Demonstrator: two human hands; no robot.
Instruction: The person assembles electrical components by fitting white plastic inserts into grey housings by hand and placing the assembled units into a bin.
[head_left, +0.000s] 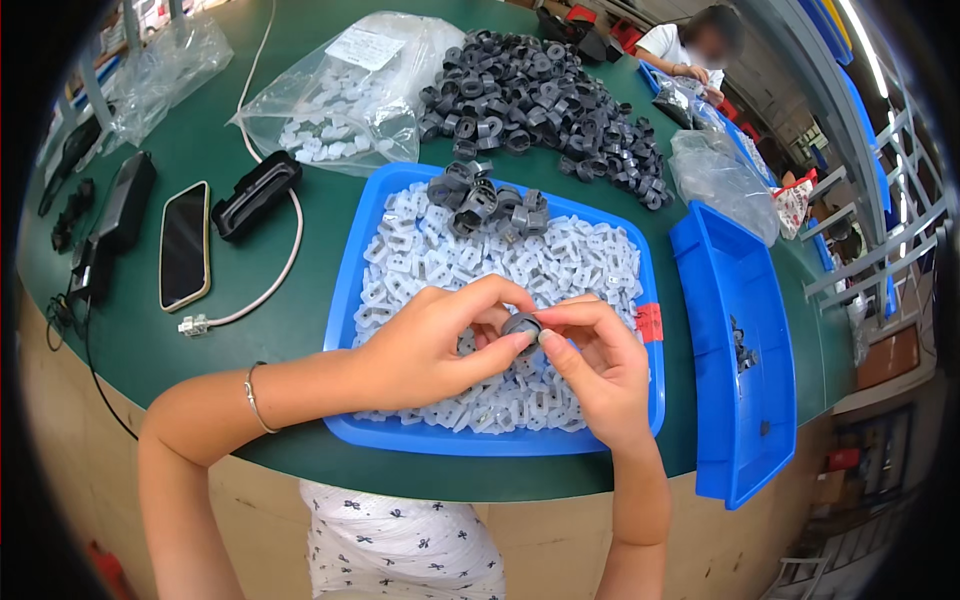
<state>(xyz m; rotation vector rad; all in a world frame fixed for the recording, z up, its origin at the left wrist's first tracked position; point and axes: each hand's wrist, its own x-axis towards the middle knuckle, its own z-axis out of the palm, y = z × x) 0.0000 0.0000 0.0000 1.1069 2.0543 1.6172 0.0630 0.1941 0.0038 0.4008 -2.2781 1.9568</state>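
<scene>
The grey ring (521, 324) looks like smooth plastic with a dull sheen, the pale clips (440, 262) like faintly translucent plastic, and the blue tray (500, 444) like smooth, slightly glossy plastic. The green desk (110, 330) has a matt top; the phone (185, 245) shows a glossy, glass-like face. The bag (268, 112) is crinkled, shiny clear film, the bracelet (254, 400) bright metal.

Place type: factory workshop, small-parts work area. Indicators: green table (130, 345) carrying large heap of identical grey ring parts (560, 100); blue tray (450, 447) filled with small white parts (430, 260); clear bag (385, 85) of similar pieces; blue bin (712, 400). Co-worker (662, 43) seated at further station. Background: metal racks (885, 250), strip light (865, 48) overhead.
</scene>
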